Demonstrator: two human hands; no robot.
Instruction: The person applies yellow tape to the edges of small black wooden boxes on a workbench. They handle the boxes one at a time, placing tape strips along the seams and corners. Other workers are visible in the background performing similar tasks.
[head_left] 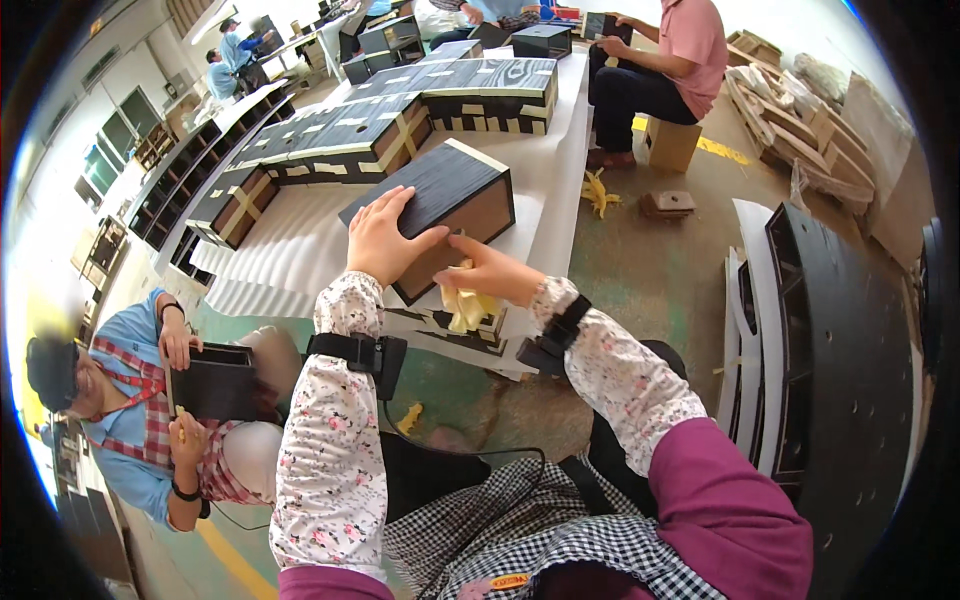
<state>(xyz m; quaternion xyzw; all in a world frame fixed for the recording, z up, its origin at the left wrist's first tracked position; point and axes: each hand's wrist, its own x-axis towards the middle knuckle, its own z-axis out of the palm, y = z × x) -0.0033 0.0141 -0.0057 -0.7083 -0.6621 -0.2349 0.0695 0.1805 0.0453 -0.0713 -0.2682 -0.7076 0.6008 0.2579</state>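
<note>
At the far left a co-worker in a blue shirt and red checked apron sits holding a dark box in front of the body, one hand on its upper edge. Beyond, a long black shelving unit with many compartments slants away toward two people in light blue. Next comes the foam-covered table, bearing a row of black wooden cabinets banded with pale tape. The person's left hand, below which runs a floral sleeve, lies over the top of a black-and-brown wooden box, its fingers spread and released, thumb toward the near edge. That box sits at an angle at the table's near end, in front of the row, with a pale strip along its right-hand top edge. The right hand reaches to the brown side, close to the left thumb, its fingers grasping a crumpled yellow tape wad that hangs below. Farther right, crumpled tape lies on the floor near a person in a pink shirt, seated on a brown carton; at the far right stands a large black panel beside white foam sheets
</note>
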